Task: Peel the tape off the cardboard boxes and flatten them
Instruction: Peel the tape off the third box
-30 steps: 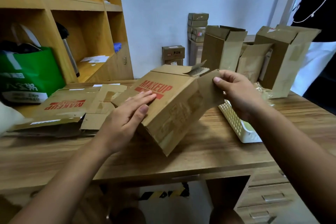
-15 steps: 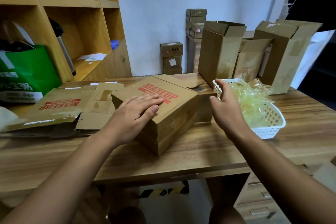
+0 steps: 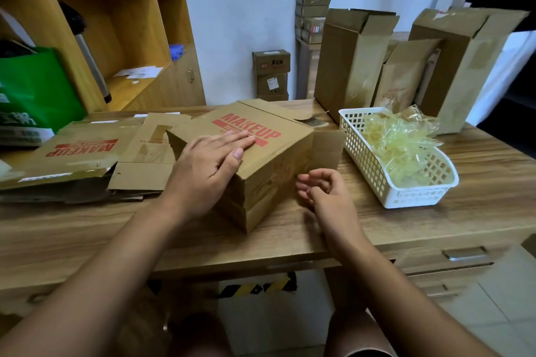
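Note:
A brown cardboard box (image 3: 269,165) with red MAKEUP print lies on the wooden desk (image 3: 319,229), its side flap standing out to the right. My left hand (image 3: 208,165) lies flat on the box's top, fingers spread. Just off the box's near right side, my right hand (image 3: 322,191) hovers with loosely curled fingers and holds nothing. Flattened MAKEUP boxes (image 3: 87,153) are stacked to the left. Three upright open boxes (image 3: 353,58) stand at the back right.
A white plastic basket (image 3: 374,171) of crumpled clear tape sits right of the box. A green bag (image 3: 32,90) and wooden shelves are at the left. Small boxes are stacked by the far wall. Desk drawers are at the lower right.
The box went from tilted to lying flat on the desk. My right hand let go of the side flap and drew back toward me. My left hand stayed on top.

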Demonstrator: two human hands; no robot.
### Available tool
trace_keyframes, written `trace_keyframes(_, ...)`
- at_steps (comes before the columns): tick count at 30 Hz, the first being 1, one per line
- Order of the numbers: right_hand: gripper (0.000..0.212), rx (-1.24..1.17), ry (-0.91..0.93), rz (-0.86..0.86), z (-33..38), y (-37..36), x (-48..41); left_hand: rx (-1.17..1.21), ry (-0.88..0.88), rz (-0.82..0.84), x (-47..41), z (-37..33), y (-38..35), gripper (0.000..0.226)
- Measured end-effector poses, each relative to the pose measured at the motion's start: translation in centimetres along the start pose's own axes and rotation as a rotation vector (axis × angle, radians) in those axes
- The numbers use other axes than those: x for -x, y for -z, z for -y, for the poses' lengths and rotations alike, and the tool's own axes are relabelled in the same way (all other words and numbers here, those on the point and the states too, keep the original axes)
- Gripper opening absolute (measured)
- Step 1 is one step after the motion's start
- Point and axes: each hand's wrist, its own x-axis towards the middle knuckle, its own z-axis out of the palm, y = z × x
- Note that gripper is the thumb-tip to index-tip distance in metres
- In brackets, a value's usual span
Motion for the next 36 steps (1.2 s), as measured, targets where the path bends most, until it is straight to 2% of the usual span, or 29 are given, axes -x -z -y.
trace_keyframes(13,0.023,-0.192,0.001,0.002,-0.09,-0.7,0.87,0.007,0.0,-0.046,0.02,-0.15,-0.58,0.048)
trace_keyframes(19,0.018,-0.071,0.064,0.053,-0.34,-1.0,0.83,0.004,0.0,-0.057,-0.08,-0.09,-0.77,0.048)
trace_keyframes(24,0.021,-0.184,0.012,-0.038,-0.47,-0.89,0.49,0.007,0.002,-0.052,-0.15,0.03,-0.83,0.048)
trace_keyframes(36,0.019,-0.096,0.069,0.039,-0.5,-0.88,0.8,0.019,0.026,-0.044,-0.07,-0.19,-0.79,0.049)
